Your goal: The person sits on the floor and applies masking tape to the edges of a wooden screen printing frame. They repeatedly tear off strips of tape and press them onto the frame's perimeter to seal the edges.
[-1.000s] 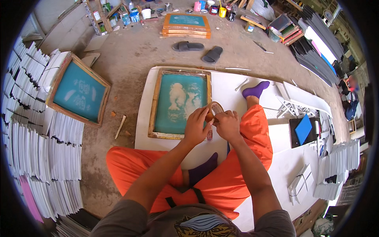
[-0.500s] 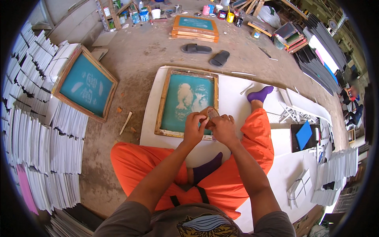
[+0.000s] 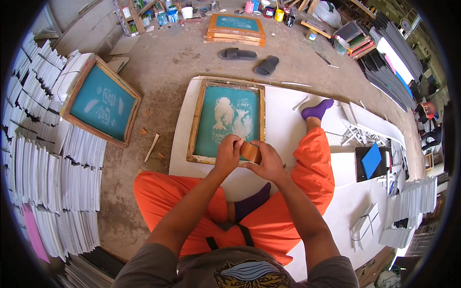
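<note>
A roll of brown packing tape (image 3: 250, 152) is held between my two hands, above the near edge of a screen-printing frame. My left hand (image 3: 228, 154) has its thumb and fingers closed on the roll's left edge. On the other side my right hand (image 3: 269, 164) grips it, fingers over the top and thumb below. The frame (image 3: 196, 120) has worn wooden sides and a teal mesh with pale figures and lettering. It lies flat on a white board (image 3: 284, 115) in front of my crossed legs.
Another teal screen frame (image 3: 135, 115) leans against tall stacks of white sheets (image 3: 36, 168) at left. Black slippers (image 3: 237, 54), a pile of frames (image 3: 235, 37) and paint containers (image 3: 173, 17) are farther off. White scraps (image 3: 367, 129) and a blue sheet (image 3: 371, 161) lie at right.
The tape roll has turned so its broad brown side now faces up. My left hand has shifted slightly left, and my right hand has changed its hold on the roll.
</note>
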Tool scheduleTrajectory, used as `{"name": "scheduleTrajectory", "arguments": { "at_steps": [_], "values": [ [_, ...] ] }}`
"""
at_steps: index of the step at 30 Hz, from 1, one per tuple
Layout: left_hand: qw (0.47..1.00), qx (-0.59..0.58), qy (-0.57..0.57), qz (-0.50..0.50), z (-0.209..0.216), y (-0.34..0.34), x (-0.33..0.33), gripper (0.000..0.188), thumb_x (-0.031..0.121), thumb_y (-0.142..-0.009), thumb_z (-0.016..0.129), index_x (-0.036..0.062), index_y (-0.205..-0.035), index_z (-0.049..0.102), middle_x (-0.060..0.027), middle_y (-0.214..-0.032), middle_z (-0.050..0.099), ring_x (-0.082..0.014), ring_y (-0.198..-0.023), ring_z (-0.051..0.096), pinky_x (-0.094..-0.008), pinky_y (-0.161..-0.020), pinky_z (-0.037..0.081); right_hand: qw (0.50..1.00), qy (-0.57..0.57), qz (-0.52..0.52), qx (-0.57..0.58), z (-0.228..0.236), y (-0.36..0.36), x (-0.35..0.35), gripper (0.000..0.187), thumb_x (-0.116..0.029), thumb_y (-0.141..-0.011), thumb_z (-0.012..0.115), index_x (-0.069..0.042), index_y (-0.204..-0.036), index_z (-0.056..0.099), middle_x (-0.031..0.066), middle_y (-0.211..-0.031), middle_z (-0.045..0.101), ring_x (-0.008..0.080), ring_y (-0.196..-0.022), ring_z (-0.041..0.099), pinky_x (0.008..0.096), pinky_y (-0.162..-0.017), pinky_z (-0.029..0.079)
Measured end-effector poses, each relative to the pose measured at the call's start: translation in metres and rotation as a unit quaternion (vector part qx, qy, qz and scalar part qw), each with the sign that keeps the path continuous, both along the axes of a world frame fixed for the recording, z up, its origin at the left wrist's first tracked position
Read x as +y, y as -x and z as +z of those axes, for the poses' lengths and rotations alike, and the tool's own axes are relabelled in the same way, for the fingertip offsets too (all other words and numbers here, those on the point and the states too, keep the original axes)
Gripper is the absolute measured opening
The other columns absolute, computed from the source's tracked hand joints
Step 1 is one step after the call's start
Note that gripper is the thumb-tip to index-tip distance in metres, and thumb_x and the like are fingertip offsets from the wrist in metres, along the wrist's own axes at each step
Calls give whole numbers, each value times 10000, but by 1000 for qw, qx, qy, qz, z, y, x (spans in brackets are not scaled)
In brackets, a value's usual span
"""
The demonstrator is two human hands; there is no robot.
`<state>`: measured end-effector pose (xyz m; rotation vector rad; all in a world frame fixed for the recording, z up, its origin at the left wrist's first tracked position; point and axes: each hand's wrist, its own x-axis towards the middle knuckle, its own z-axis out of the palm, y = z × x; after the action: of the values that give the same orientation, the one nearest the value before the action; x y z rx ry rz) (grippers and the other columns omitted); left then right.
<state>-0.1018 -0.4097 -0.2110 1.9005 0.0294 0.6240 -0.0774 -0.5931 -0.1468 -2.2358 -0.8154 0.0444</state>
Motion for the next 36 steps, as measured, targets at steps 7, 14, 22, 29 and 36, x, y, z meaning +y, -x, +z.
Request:
{"name": "scheduleTrajectory", "arguments": {
  "at_steps": [7,14,22,29,36],
  "values": [
    [996,72,41,27,7,11,-2,160,140,-1038,634,-17,-1035,605,-186,-843,673,-322,-722,659,-407,-675,518,995,30,-20,-89,-30,-8,-3,570,-251,-769,863,-105,-1278,651,135,-1105,736,340,-993,720,459,-878,558],
    [992,122,37,19,18,26,11,124,118,-1032,633,-5,-1026,617,-195,-842,674,-310,-737,666,-391,-695,527,987,136,13,-88,-35,-13,-9,487,-271,-795,816,-145,-1245,679,97,-1078,746,326,-948,720,453,-863,553],
    [945,235,227,-31,11,11,78,264,251,-1017,709,-5,-1040,649,-22,-844,635,-122,-750,603,-289,-695,508,993,66,9,-95,-16,-34,-19,581,-291,-693,926,-93,-1186,688,131,-1028,738,359,-963,700,463,-899,547],
    [925,266,264,-59,26,15,87,371,221,-890,859,-3,-1111,662,-12,-820,623,-115,-730,587,-282,-699,505,989,64,59,-122,13,-45,-13,595,-300,-681,946,-86,-1174,690,121,-1085,744,348,-1012,696,459,-949,536],
    [883,361,290,-83,25,18,101,410,236,-837,905,-44,-1082,731,-60,-889,706,-145,-756,624,-295,-736,523,988,59,83,-120,12,-48,-13,573,-295,-693,939,-96,-1171,692,125,-1113,743,343,-1031,701,457,-972,530]
  ]
}}
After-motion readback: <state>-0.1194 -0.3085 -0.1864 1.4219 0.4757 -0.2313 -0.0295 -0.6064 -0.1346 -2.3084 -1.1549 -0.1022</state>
